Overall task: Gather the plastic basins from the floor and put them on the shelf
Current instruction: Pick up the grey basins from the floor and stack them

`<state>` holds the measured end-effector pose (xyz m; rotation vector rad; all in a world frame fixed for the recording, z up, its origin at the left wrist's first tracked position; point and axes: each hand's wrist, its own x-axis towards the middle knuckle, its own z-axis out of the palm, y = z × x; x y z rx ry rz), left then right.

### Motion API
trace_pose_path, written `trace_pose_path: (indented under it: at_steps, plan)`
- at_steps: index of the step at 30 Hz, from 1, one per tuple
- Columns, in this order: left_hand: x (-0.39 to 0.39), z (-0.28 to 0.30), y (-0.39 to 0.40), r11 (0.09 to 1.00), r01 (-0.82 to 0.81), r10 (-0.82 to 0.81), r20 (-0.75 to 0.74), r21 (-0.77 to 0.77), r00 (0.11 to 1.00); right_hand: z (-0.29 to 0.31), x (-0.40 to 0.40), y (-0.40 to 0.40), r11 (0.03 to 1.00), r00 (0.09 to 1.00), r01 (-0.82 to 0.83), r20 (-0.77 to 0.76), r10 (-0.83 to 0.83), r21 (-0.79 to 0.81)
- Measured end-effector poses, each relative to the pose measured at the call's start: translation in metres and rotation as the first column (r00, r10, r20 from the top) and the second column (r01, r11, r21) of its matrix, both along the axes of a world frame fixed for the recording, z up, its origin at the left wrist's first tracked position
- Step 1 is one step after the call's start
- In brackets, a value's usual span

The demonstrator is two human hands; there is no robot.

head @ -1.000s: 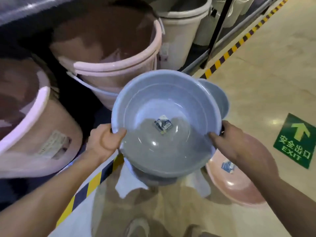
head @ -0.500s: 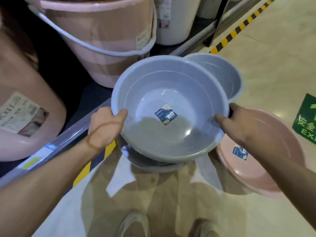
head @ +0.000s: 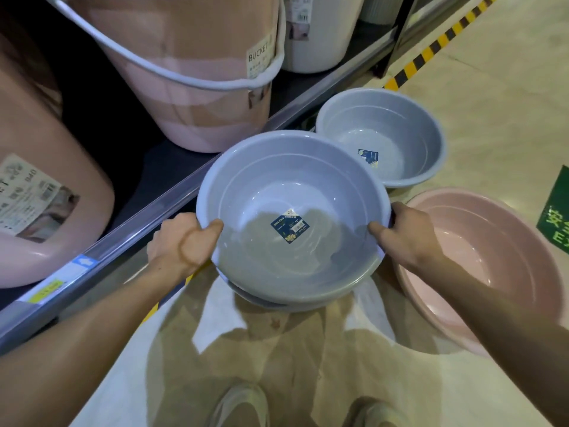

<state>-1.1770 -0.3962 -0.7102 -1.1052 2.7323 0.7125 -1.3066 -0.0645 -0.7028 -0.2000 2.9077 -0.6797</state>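
Note:
I hold a grey-blue plastic basin [head: 286, 186] with a dark label inside it, low over the floor beside the shelf edge. My left hand [head: 181, 241] grips its left rim and my right hand [head: 406, 232] grips its right rim. Another grey rim [head: 277, 302] shows just beneath it, so a second basin seems nested below. A further grey basin [head: 397, 131] sits on the floor behind, close to the shelf. A pink basin [head: 492, 257] lies on the floor to the right, partly hidden by my right arm.
The low shelf [head: 129, 241] runs diagonally at left and carries large pink buckets [head: 191, 72] and a white bucket [head: 320, 35]. Yellow-black tape [head: 431, 50] marks the floor along it. A green exit sticker [head: 557, 217] is at right. My shoes [head: 243, 408] are below.
The view has tilted down and the held basin has come lower, towards the floor. The far grey basin and the pink basin show more fully. Both hands keep their grip.

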Motion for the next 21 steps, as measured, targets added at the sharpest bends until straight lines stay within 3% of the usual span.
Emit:
trace_pose_path:
  at_steps: [7, 21]
  plan:
    - [0.005, -0.024, -0.004, 0.986, 0.05, -0.027, 0.143, -0.158, 0.989, -0.025, 0.006, -0.002, 0.996, 0.998, -0.041, 0.052, 0.037, 0.076]
    - [0.002, -0.047, -0.011, 0.987, 0.095, -0.07, 0.181, -0.131, 0.981, -0.04, 0.007, -0.003, 0.998, 0.98, -0.025, 0.197, 0.012, 0.064]
